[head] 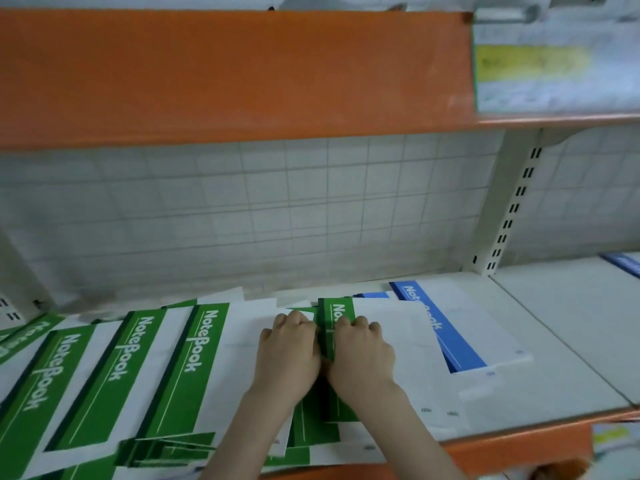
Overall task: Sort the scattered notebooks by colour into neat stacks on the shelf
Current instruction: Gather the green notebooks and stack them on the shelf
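Note:
Several green-and-white notebooks (145, 372) lie fanned and overlapping across the left and middle of the white shelf (571, 341). Blue-and-white notebooks (446, 327) lie askew to the right, partly under a green one (337, 308). My left hand (289, 351) and my right hand (363, 355) sit side by side in the middle, fingers curled over the far edges of the green notebooks there. What lies beneath the hands is hidden.
An orange shelf (225, 77) hangs overhead, and an orange lip (519, 441) edges the front of the working shelf. A slotted upright (512, 209) divides the bays. In the right bay, another blue notebook (623, 263) peeks in. A wire grid backs the shelf.

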`<act>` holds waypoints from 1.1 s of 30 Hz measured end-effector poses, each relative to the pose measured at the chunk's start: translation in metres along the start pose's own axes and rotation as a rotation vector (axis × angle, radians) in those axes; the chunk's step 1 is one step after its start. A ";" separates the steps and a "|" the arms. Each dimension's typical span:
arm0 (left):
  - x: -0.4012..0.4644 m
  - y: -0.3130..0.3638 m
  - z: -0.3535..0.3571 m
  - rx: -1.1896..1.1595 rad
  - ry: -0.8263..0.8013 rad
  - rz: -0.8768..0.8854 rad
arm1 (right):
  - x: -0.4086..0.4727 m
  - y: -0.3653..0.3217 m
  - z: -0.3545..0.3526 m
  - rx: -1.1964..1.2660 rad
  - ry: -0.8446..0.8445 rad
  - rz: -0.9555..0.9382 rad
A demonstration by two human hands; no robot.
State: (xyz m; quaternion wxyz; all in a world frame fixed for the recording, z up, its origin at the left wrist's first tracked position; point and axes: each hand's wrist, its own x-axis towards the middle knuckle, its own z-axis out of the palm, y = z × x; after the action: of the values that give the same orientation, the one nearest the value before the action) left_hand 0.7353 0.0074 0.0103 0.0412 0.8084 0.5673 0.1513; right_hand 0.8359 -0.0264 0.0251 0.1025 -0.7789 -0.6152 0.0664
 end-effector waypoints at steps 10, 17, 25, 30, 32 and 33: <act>-0.005 0.008 0.004 -0.016 0.009 -0.036 | 0.018 0.044 -0.019 0.161 0.233 0.017; -0.001 0.031 0.006 -0.151 -0.051 -0.025 | 0.018 0.056 -0.023 0.109 0.117 0.010; 0.012 0.022 0.005 -0.301 -0.088 -0.086 | 0.015 0.031 -0.006 -0.105 0.001 -0.082; 0.006 0.015 0.005 -0.401 0.004 -0.060 | 0.020 0.029 -0.010 -0.083 0.012 -0.095; 0.003 0.009 0.004 -0.414 0.036 -0.072 | 0.022 0.027 -0.014 -0.048 -0.003 -0.095; 0.001 0.006 0.003 -0.409 0.054 -0.085 | 0.023 0.026 -0.016 -0.021 -0.007 -0.095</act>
State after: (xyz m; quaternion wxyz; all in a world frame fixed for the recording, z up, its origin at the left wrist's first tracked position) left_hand 0.7420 0.0067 0.0088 0.1958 0.7542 0.5593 0.2830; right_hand 0.8695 -0.0113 0.0352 0.0949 -0.7496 -0.6525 0.0577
